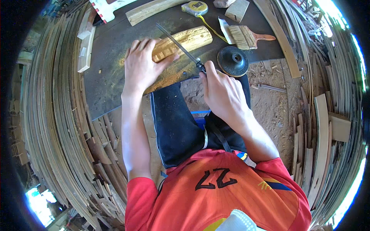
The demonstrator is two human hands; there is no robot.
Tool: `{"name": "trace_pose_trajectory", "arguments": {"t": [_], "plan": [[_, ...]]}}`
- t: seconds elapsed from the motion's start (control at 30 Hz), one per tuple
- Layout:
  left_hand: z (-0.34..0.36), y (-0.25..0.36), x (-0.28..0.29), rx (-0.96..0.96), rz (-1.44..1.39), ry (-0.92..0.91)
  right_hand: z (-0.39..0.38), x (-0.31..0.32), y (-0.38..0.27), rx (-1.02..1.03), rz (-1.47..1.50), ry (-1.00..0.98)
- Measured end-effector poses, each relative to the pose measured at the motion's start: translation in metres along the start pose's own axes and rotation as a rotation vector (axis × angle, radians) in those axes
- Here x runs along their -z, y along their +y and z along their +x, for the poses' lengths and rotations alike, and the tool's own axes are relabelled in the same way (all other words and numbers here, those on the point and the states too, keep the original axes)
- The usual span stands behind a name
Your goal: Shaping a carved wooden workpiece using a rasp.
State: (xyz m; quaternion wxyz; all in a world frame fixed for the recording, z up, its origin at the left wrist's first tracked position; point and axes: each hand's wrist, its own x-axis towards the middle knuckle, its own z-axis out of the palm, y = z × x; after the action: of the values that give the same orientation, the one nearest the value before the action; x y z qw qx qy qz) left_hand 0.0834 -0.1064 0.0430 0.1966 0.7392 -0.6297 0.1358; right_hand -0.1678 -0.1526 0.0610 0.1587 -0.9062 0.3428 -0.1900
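Observation:
My left hand [140, 65] is closed on the left end of a short, rounded piece of yellowish wood [196, 36] lying at an angle on the dark worktop [104, 81]. My right hand [221, 92] grips the handle of a long, thin file-like tool [177, 42], whose dark blade crosses over the wood. Pale sawdust lies around the piece. A black rubber backing disc [232, 61] sits just beside my right hand, near the front edge of the worktop.
Across the worktop are a paintbrush [246, 37], a yellow tape measure [194, 8], a long wood piece [150, 11] and small blocks [237, 11]. Tall stacks of thin boards [54, 115] line both sides. My legs [173, 123] are below the worktop's edge.

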Motion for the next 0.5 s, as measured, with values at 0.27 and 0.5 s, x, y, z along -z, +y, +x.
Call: {"name": "trace_pose_trajectory", "arguments": {"t": [0.27, 0.5], "plan": [[-0.005, 0.006, 0.001, 0.046, -0.049, 0.063, 0.007, 0.011, 0.001, 0.027, -0.047, -0.023], [-0.005, 0.002, -0.005, 0.024, -0.03, 0.063, 0.006, -0.002, 0.0, -0.003, -0.069, -0.022]]}}
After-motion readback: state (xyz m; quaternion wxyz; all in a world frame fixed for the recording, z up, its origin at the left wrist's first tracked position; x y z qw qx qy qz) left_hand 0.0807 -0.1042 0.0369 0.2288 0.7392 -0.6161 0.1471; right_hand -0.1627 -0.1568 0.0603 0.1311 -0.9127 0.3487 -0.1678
